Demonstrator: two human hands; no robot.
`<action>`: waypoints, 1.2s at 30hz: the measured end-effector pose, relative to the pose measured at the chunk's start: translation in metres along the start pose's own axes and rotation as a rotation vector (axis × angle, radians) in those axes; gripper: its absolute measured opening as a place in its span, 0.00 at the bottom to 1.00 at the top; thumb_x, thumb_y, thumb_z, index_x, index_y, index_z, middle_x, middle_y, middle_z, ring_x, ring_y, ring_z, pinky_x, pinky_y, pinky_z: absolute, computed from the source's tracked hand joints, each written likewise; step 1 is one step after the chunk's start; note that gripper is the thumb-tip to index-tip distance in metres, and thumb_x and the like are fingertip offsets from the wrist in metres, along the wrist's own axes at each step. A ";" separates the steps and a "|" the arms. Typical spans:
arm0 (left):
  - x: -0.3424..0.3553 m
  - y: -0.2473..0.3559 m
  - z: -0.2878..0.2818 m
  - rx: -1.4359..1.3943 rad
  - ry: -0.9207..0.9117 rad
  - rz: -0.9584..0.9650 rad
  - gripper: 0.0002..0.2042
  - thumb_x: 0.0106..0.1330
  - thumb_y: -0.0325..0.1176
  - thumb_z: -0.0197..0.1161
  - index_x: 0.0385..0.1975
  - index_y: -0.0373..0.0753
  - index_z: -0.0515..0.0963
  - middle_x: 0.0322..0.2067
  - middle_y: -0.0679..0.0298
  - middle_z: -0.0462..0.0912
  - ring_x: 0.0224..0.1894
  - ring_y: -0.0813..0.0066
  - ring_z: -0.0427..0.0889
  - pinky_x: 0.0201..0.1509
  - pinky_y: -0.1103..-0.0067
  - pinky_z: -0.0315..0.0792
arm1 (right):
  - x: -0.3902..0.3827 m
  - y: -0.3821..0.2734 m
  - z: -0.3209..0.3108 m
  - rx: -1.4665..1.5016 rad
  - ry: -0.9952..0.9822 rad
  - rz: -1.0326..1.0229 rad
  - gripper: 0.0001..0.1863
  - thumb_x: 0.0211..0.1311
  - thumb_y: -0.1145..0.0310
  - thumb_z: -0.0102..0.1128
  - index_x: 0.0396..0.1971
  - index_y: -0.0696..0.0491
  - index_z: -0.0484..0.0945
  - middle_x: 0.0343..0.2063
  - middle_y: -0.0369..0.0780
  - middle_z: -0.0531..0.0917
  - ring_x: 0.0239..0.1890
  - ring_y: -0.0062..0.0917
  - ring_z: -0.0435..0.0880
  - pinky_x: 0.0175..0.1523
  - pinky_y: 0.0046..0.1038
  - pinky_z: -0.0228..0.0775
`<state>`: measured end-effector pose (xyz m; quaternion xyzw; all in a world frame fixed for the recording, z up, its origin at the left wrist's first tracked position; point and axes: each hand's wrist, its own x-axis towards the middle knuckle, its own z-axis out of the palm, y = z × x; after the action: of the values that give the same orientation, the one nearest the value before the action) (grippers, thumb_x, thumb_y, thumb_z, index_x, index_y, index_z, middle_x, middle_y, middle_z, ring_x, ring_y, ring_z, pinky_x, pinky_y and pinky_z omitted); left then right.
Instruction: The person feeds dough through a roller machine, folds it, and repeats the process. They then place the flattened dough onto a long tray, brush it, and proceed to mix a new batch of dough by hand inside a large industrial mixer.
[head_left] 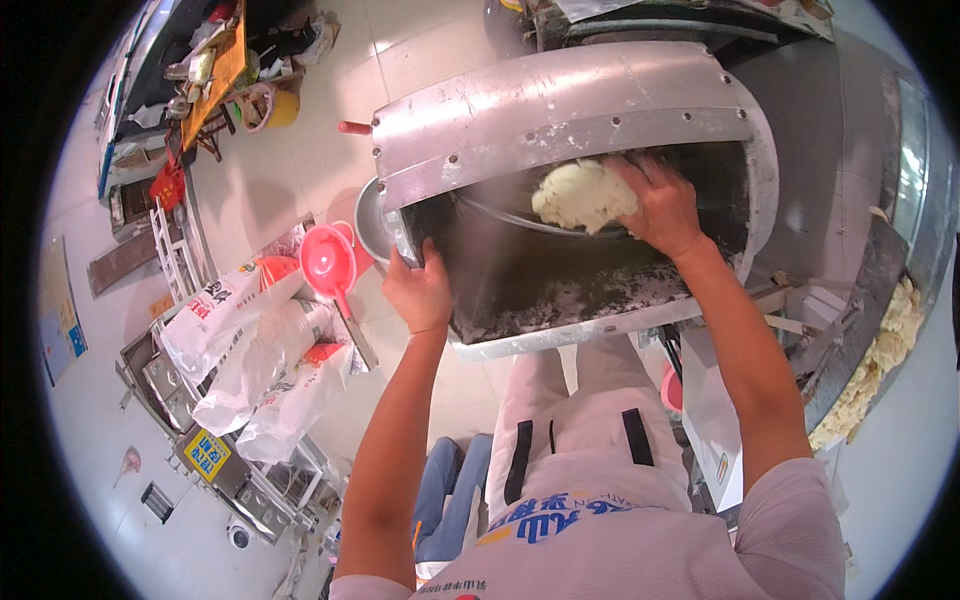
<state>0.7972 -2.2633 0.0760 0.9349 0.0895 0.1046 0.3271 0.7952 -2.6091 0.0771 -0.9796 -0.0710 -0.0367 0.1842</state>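
Observation:
A metal dough mixer (560, 105) with a curved, riveted cover stands before me, its trough open toward me. Inside the opening, my right hand (662, 208) holds a ragged lump of pale yellow dough (583, 196). Some of its fingers are hidden behind the dough and in shadow. A curved metal mixing bar (510, 216) runs behind the lump, and dough residue streaks the trough's dark inner wall. My left hand (420, 290) grips the trough's left rim, thumb upward, with its other fingers partly out of sight.
Left of the mixer are a metal basin (372, 222), a pink plastic dipper (328, 262) and several white sacks (260, 345). More dough (868, 370) lies in a long metal trough at the right. A yellow bucket (280, 108) stands at the back left, near a cluttered table.

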 end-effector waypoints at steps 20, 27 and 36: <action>-0.057 0.168 -0.087 -1.802 -1.246 -0.861 0.48 0.62 0.79 0.32 0.72 0.46 0.56 0.71 0.55 0.60 0.69 0.44 0.63 0.66 0.41 0.59 | -0.052 -0.156 -0.231 0.142 0.382 -0.212 0.28 0.32 0.67 0.75 0.43 0.48 0.84 0.42 0.40 0.83 0.45 0.39 0.83 0.53 0.37 0.77; -0.054 0.312 -0.127 -1.861 -1.427 -0.677 0.39 0.70 0.68 0.40 0.70 0.40 0.61 0.68 0.52 0.65 0.68 0.45 0.65 0.68 0.44 0.60 | -0.098 -0.150 -0.345 0.052 0.587 -0.020 0.31 0.34 0.66 0.76 0.47 0.47 0.81 0.41 0.37 0.82 0.43 0.33 0.84 0.45 0.32 0.79; -0.056 0.545 -0.048 -1.407 -1.977 -0.367 0.31 0.72 0.58 0.48 0.64 0.39 0.67 0.62 0.55 0.72 0.63 0.50 0.72 0.63 0.47 0.67 | -0.185 -0.050 -0.461 -0.148 0.906 0.423 0.35 0.35 0.68 0.76 0.52 0.43 0.77 0.43 0.37 0.82 0.46 0.36 0.83 0.47 0.37 0.78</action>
<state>0.7847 -2.6677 0.4488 0.2053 -0.1427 -0.6714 0.6976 0.5840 -2.7551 0.5055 -0.8687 0.2189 -0.4249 0.1299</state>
